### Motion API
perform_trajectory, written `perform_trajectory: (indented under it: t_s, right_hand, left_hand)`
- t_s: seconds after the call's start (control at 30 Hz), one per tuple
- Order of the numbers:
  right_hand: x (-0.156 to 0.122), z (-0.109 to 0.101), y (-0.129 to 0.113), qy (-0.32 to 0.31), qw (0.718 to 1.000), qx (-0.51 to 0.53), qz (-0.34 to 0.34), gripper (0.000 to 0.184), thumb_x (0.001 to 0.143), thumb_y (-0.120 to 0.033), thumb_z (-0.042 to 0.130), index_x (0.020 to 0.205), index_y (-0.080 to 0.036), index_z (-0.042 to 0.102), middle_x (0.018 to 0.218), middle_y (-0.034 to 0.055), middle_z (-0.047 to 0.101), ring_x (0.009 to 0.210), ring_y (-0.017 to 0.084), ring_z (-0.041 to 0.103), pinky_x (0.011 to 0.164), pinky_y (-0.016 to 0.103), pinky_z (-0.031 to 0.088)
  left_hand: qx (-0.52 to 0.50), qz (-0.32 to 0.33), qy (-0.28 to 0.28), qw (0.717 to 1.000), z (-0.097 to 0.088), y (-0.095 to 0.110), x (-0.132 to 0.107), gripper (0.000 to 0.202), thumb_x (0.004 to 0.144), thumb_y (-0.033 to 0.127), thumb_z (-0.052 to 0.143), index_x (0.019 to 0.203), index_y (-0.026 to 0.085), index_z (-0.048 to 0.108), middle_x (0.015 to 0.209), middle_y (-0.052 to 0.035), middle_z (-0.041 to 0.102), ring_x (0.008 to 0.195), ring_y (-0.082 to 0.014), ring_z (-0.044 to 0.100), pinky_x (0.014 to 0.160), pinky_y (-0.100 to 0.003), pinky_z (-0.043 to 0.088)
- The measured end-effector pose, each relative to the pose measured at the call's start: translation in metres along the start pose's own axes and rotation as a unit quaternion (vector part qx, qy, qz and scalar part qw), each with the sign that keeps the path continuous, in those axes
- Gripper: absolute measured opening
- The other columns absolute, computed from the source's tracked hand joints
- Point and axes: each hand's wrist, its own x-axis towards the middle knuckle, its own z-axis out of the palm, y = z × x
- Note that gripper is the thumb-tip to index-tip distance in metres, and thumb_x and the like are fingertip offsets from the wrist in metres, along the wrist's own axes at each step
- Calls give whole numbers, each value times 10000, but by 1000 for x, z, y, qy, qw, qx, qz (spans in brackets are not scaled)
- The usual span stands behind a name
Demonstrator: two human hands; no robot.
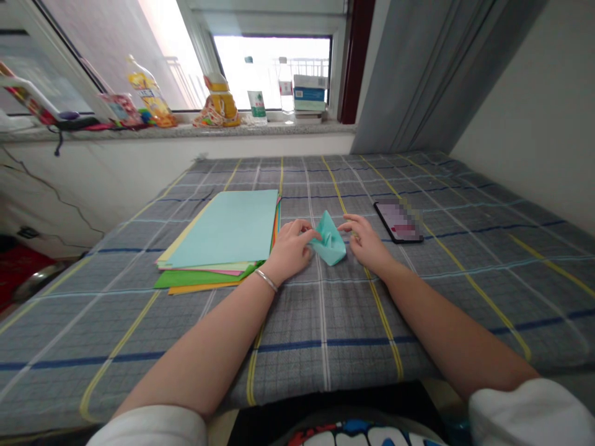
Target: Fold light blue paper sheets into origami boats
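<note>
Folded paper (pixel 331 245) sits on the plaid cloth (pixel 292 365), right of the paper stack (pixel 227 229). Left hand (pixel 290 246), on the stack side, appears to pinch one flap. Right hand (pixel 367 243), farther from the stack: fingers loosely open, contact uncertain. Apparent step: shaping a fold. Next move calls for steadying the flap while creasing.

A dark-edged phone (pixel 398 222) is lying screen-up on the gray checked cloth (pixel 488 217). Along the windowsill (pixel 186 132), a pink packet (pixel 121 110) and a yellow-labelled bottle (pixel 149 93) are resting toward the left, a yellow container (pixel 222 100) is standing farther right, and a white-and-green container (pixel 257 105) is standing near a clear bottle (pixel 285 88). Stacked boxes (pixel 310 94) are sitting beside that bottle. A gray curtain (pixel 413 68) is hanging right of the window (pixel 274 21).
</note>
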Motion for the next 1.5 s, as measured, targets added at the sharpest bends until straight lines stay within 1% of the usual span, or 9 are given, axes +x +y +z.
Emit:
perform_trajectory:
  t_s: [0.2, 0.33, 0.5, 0.87, 1.03, 1.13, 1.23, 1.33, 1.5]
  right_hand:
    - [0, -21, -22, 27, 999, -17, 23, 265, 911, -330, 428, 912, -213, 666, 907, 69, 592, 890, 198, 577, 701, 311, 474]
    - [-4, -35, -40, -92, 993, -28, 66, 384, 919, -476, 398, 935, -222, 686, 545, -22, 528, 543, 139, 518, 536, 264, 351]
    - [-9, -31, -55, -168, 983, -66, 41, 414, 708, -586, 668, 939, -243, 697, 509, -53, 568, 483, 117, 503, 518, 249, 304]
    - [-6, -31, -43, -118, 962, -247, -17, 176, 835, -343, 549, 827, -241, 692, 741, 30, 703, 670, 184, 616, 562, 280, 338]
    - [-3, -43, -24, -124, 978, -169, 21, 171, 809, -277, 537, 908, -230, 668, 768, 20, 691, 631, 165, 598, 567, 271, 389]
    - [-2, -43, -14, -102, 987, -95, 78, 147, 779, -267, 550, 865, -218, 659, 716, 9, 671, 587, 153, 584, 560, 267, 409]
    - [-1, -40, -1, -80, 989, -27, 124, 134, 757, -333, 602, 776, -205, 636, 729, 16, 677, 634, 164, 609, 596, 274, 438]
    - [0, -35, 11, -93, 979, -10, 182, 281, 682, -465, 691, 675, -203, 587, 610, -9, 624, 581, 163, 588, 546, 266, 414]
    - [0, -27, 19, -66, 967, 66, 236, 335, 693, -494, 676, 640, -213, 504, 549, -14, 602, 528, 160, 595, 507, 260, 418]
  left_hand:
    - [-77, -50, 40, 995, -4, 4, 1, 338, 713, -5, 418, 860, 187, 655, 965, -52, 547, 932, -175, 542, 870, -323, 467]
    - [-76, -95, 44, 992, -1, 3, 0, 269, 838, 102, 441, 952, 192, 667, 957, -50, 537, 910, -172, 554, 881, -335, 472]
    - [-90, -114, 40, 989, 3, 1, -1, 271, 892, 163, 443, 1047, 190, 664, 1005, -62, 527, 966, -175, 556, 939, -346, 460]
    - [-35, -75, -15, 996, -2, -7, -3, 501, 746, -11, 437, 1164, 200, 615, 1344, -103, 414, 1104, -202, 538, 1012, -418, 440]
    - [20, -35, 11, 999, -9, -5, -2, 340, 773, 129, 591, 1099, 211, 643, 1498, -105, 263, 1366, -308, 303, 1094, -491, 332]
    - [1, -65, 9, 998, -11, -9, -2, 191, 765, 248, 668, 944, 182, 676, 1507, -119, 263, 1360, -324, 327, 1082, -474, 353]
    - [-42, -127, -20, 991, -7, -17, -2, 166, 739, 319, 704, 823, 180, 669, 1384, -126, 453, 1225, -299, 495, 1020, -439, 415]
    - [-91, -209, -64, 972, -4, -23, 0, 185, 732, 371, 697, 734, 196, 636, 985, -60, 661, 919, -231, 627, 830, -355, 489]
    - [-150, -308, -51, 938, -4, -21, 3, 255, 699, 397, 693, 642, 194, 548, 570, 47, 517, 564, -133, 492, 540, -247, 352]
